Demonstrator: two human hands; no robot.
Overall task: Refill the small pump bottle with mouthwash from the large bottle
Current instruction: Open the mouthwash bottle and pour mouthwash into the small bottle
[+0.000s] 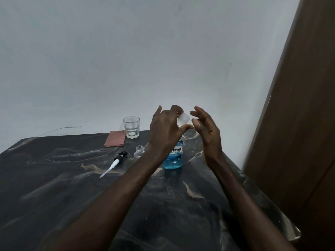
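A large bottle of blue mouthwash stands upright on the dark marble table, its upper part hidden behind my left hand. That hand grips the bottle's white cap between thumb and fingers, above the bottle. Just right of the cap, my right hand hovers with its fingers apart, holding nothing. The small clear pump bottle stands open to the left of the large bottle. Its black pump head with white tube lies flat on the table further left.
A clear drinking glass stands at the table's back edge, beside a folded pink cloth. A white wall rises behind the table. A brown wooden panel runs along the right side. A thin wire hangs off at the back left.
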